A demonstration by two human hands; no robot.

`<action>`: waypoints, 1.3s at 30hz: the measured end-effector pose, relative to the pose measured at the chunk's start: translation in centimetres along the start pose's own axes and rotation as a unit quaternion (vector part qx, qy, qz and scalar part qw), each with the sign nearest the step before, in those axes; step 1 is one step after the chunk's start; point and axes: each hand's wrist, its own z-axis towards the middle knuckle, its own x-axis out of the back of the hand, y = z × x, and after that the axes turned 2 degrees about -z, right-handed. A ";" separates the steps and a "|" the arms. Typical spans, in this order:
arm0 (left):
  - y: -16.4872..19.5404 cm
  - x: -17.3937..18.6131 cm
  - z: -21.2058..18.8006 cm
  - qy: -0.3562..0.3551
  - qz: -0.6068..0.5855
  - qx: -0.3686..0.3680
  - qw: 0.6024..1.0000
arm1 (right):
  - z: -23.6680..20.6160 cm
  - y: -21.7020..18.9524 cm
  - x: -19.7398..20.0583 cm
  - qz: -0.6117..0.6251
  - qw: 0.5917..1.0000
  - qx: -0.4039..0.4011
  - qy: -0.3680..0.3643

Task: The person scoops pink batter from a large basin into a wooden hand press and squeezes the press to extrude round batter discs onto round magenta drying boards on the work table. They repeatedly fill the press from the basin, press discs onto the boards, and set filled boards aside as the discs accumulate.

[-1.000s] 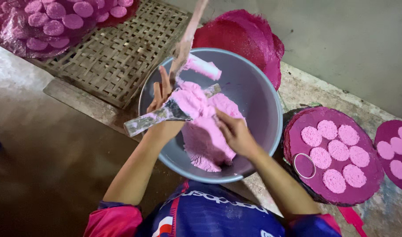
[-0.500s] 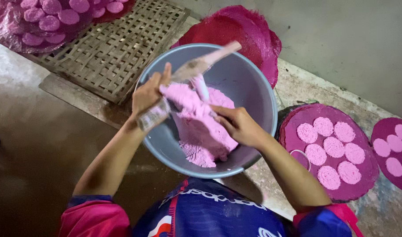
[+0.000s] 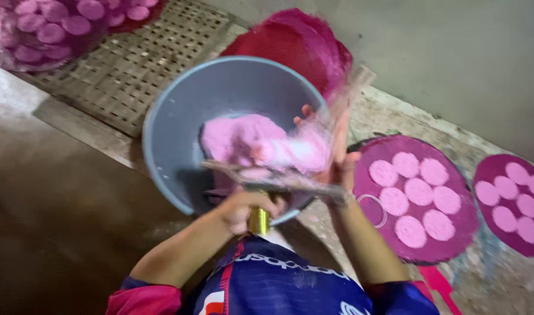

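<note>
A grey-blue plastic bowl [image 3: 162,116] stands in front of me with a lump of soft pink dough [image 3: 243,137] in it. My left hand [image 3: 243,210] is at the bowl's near rim, closed round the brass-coloured handle of a flat scraper [image 3: 290,184]. The scraper's blade lies across the bowl towards the right. My right hand [image 3: 334,154] is blurred by motion at the bowl's right rim and is against the dough. Its grip cannot be made out.
Two round magenta mats [image 3: 453,233] [image 3: 494,175] carrying pink discs lie to the right, a metal ring [image 3: 372,210] on the nearer one. A stack of magenta mats [image 3: 296,41] is behind the bowl. A woven bamboo tray [image 3: 132,64] and plastic-covered discs [image 3: 57,23] lie at the left.
My left hand has dropped from the bowl's left side to its near rim, and the scraper now lies flat across it. My right hand has moved to the right rim.
</note>
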 end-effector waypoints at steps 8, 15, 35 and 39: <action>-1.6 -9.2 4.5 -0.034 0.573 -0.035 0.818 | -8.0 -15.5 2.6 -0.278 0.956 -0.057 -0.070; -6.3 -15.8 5.3 -0.137 0.632 -0.014 0.762 | -15.9 -19.1 4.9 -0.555 0.761 0.197 -0.273; -7.0 -10.5 18.2 0.014 0.245 -0.061 0.968 | -24.5 -25.5 15.1 -0.197 0.893 -0.405 -0.014; -11.5 -4.8 19.2 0.275 0.500 -0.063 0.819 | -25.4 -26.0 13.8 -0.213 0.894 -0.371 0.131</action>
